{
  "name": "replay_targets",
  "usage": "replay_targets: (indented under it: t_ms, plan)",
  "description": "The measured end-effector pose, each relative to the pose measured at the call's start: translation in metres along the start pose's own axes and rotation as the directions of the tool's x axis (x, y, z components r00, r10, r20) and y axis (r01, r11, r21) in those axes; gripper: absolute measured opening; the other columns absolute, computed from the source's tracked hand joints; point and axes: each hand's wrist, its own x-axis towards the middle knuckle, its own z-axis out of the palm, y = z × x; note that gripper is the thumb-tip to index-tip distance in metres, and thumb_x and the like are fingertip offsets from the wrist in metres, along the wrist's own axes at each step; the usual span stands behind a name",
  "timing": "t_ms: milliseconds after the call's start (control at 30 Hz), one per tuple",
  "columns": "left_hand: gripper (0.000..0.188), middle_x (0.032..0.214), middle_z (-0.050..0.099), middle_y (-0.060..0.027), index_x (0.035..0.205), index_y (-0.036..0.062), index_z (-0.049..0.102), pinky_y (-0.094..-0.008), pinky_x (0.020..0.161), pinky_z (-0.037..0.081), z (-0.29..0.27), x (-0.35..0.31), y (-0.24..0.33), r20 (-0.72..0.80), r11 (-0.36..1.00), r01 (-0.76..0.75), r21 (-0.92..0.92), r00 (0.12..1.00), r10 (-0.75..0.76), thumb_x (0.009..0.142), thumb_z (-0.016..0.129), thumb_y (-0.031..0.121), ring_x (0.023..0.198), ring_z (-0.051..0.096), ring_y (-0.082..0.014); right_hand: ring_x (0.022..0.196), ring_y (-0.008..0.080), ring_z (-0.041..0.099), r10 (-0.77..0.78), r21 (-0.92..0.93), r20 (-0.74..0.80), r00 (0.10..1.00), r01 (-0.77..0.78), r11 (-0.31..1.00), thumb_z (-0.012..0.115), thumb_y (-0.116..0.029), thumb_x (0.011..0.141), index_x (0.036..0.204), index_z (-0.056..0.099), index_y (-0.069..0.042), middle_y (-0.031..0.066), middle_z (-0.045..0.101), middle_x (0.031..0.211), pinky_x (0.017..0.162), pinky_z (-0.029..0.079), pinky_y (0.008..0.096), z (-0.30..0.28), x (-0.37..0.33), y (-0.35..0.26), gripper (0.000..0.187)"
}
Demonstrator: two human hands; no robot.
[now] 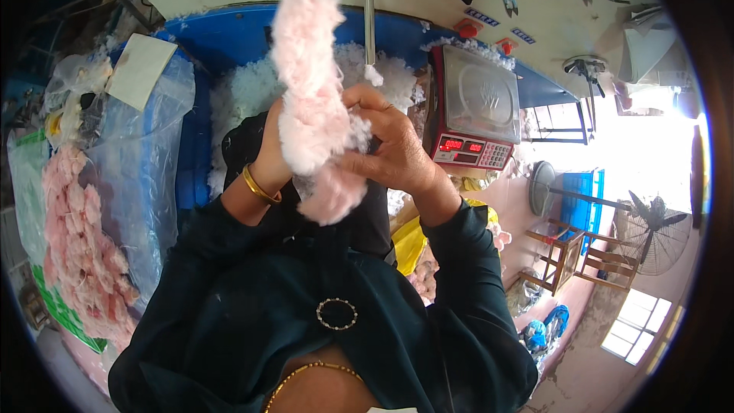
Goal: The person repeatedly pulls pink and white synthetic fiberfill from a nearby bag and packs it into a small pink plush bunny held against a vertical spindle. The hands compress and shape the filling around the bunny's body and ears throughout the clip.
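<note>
While both hands [273, 154] [396, 149] grip pink plush [310, 84], stuffing [256, 92] lines a blue trough [229, 37] left of a fan [654, 224].

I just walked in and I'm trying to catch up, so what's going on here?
A person is holding a fluffy pink plush piece above their lap. The right hand grips its edge with thumb and fingers; the left hand is against its other side, fingers hidden behind it. Just ahead, a metal tube points down toward white fiber stuffing. A red digital scale sits to the right, and a pile of pink plush lies to the left.
</note>
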Motion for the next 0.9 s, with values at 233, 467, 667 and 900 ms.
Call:
replay_targets:
  t_ms: [233,467,667,900]
  plan:
    - [0.048,0.127,0.055,-0.0084,0.138,0.0032,0.039,-0.0327,0.103,0.039,0.02,-0.001,0.026,0.21,0.788,0.401,-0.467,0.916,-0.342,0.099,0.047,0.03,0.118,0.052,-0.0194,0.054,0.0232,0.045,0.309,-0.101,0.051,0.95,-0.303,0.948,0.069,-0.016,0.076,0.075,0.049,0.001,0.0144,0.045,0.061,0.052,0.038,0.0354,-0.009,0.003,0.01,0.027]
    - [0.042,0.117,0.058,-0.008,0.125,0.0053,0.051,-0.0312,0.085,0.049,0.036,0.039,0.02,-0.036,0.957,0.05,-0.286,0.997,-0.063,0.093,0.058,0.032,0.098,0.06,-0.0189,0.047,0.0182,0.036,-0.075,-0.484,-0.347,0.935,-0.11,0.868,0.073,-0.021,0.074,0.063,0.053,0.0,0.0108,0.044,0.056,0.045,0.034,0.032,-0.024,0.049,0.022,0.031]
    - [0.03,0.084,0.06,-0.0003,0.097,0.0039,0.059,-0.0232,0.068,0.047,0.036,0.043,0.034,-0.131,0.997,0.075,0.009,0.989,-0.074,0.087,0.068,0.031,0.076,0.056,-0.0082,0.049,0.0337,0.053,-0.024,-0.39,-0.411,0.911,-0.152,0.908,0.069,-0.023,0.067,0.061,0.061,-0.005,0.0151,0.054,0.056,0.048,0.044,0.0381,-0.038,0.086,0.053,0.021]
    - [0.032,0.083,0.064,-0.0064,0.103,-0.0021,0.057,-0.0218,0.058,0.046,0.042,0.038,0.028,-0.115,0.987,0.059,0.152,0.993,-0.041,0.087,0.069,0.022,0.068,0.059,-0.0085,0.056,0.036,0.057,-0.236,-0.694,-0.489,0.84,-0.21,0.689,0.067,-0.031,0.065,0.055,0.06,-0.01,0.0142,0.057,0.057,0.048,0.045,0.043,-0.059,0.134,0.096,0.025]
